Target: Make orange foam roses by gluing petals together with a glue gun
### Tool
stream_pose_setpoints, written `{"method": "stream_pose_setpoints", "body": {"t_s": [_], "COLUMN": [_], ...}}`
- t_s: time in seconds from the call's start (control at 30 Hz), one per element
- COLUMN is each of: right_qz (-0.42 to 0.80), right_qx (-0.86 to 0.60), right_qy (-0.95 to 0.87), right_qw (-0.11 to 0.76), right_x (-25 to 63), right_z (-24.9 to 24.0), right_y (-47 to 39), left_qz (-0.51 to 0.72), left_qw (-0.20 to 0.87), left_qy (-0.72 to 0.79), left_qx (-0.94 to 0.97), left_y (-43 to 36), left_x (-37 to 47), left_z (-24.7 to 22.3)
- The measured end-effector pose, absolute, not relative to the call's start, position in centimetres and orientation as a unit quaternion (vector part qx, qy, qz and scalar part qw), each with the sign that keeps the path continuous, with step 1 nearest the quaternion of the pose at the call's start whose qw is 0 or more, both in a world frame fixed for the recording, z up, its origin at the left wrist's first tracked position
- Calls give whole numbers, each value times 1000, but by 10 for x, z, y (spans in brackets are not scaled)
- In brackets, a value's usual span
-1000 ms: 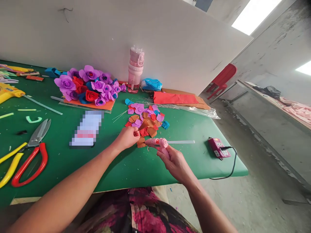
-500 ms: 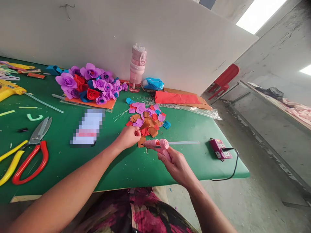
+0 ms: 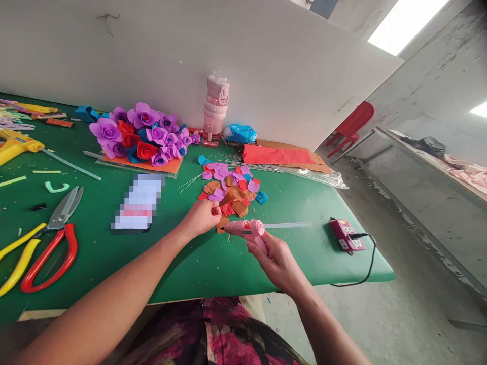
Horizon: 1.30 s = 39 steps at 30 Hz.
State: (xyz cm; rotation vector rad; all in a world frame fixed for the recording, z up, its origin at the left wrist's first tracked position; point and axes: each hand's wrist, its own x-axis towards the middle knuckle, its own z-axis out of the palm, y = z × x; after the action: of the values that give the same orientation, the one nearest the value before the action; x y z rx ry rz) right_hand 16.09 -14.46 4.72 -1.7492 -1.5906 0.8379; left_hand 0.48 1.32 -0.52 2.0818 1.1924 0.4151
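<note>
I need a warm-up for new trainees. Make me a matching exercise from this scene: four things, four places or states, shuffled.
Things
1. pink glue gun
2. pink bottle
3. shears
4. purple box

Places or states
A. upright near the back edge of the green table
B. lying near the table's right end
C. held in the right hand
D. lying at the picture's left, with red and yellow handles

Pairs: 1-C, 2-A, 3-D, 4-B

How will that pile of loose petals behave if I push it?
The petals look thin, so they are probably light and floppy. They overlap with no visible binding, so a push would likely scatter them or slide some over others.
</note>
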Motion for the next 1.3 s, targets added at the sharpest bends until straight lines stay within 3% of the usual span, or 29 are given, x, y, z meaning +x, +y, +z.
{"method": "stream_pose_setpoints", "body": {"t_s": [1.3], "right_qz": [287], "right_qx": [-684], "right_qy": [-612], "right_qw": [275], "right_x": [162], "right_z": [41], "right_y": [-145], "left_qz": [161], "left_qw": [339], "left_qy": [459], "left_qx": [806], "left_y": [13], "left_x": [5], "left_z": [-7]}}
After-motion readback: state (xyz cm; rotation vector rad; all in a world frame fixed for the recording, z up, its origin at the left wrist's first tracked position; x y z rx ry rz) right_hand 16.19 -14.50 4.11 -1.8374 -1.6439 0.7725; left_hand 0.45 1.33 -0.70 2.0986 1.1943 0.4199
